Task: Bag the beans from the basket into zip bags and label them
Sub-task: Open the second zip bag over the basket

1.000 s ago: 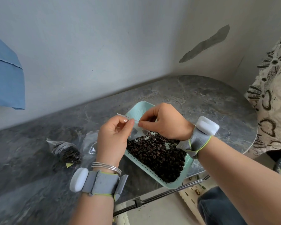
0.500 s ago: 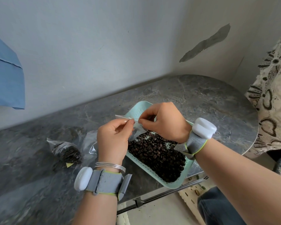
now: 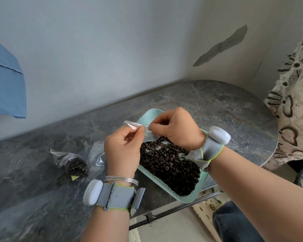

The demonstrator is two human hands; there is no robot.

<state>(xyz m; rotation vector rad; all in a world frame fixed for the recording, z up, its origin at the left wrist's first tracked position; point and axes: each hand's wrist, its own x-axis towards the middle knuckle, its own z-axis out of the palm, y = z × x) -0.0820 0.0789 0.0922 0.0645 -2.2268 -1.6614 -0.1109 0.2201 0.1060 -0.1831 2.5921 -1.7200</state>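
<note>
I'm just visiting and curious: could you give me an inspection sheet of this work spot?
Surface: dark grey marble-look tabletop.
Job's things: mint-green perforated plastic basket holding dark roasted coffee beans; small clear plastic zip bag held above it; filled clear bag of beans with a yellow label lying left; flat clear plastic bag beside that.
Clutter: nothing seen.
Hands: left hand and right hand both pinch the small zip bag's top edge.
Cables: nothing seen.
Surroundings: pale plastered wall, blue cloth left, patterned lace cloth right.
</note>
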